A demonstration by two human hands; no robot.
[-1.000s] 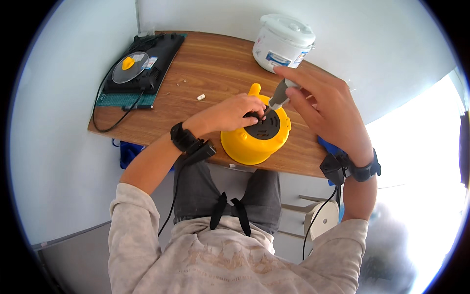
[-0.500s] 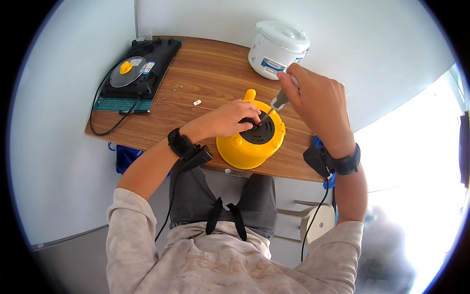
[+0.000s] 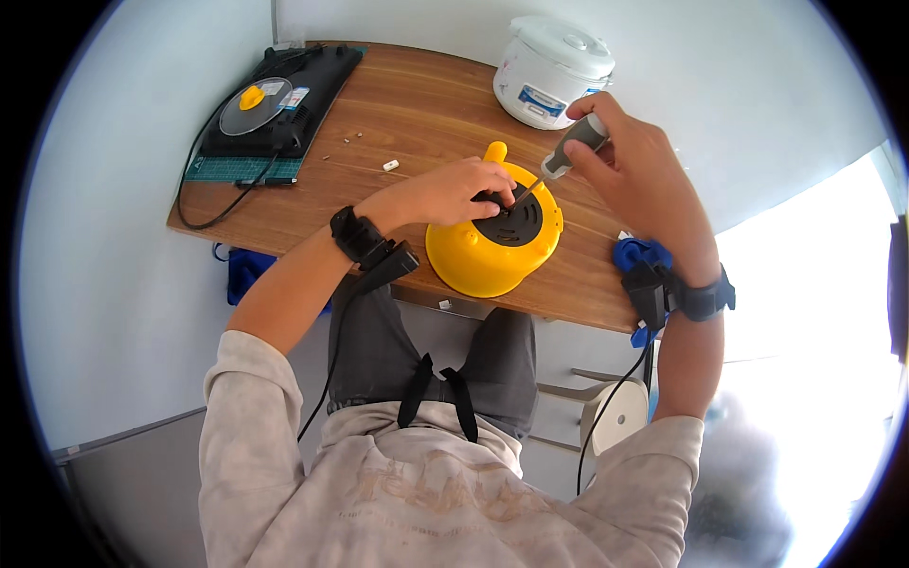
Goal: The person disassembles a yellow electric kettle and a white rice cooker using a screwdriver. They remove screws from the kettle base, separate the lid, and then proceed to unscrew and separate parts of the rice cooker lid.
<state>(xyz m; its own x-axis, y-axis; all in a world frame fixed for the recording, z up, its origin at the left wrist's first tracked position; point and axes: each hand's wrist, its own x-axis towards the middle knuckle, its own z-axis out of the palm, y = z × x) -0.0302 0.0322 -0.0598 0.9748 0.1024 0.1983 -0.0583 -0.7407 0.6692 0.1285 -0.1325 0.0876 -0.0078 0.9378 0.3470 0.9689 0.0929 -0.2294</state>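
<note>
head view is showing the right hand with its fingers curling around the handle of a grey screwdriver, whose shaft is slanting down to the black vented base of a yellow pot-shaped housing, which is resting near the front edge of the desk. the left hand is bending its fingers over that base beside the shaft, though whether they are pinching anything one cannot tell. a white rice cooker is standing farther back.
</note>
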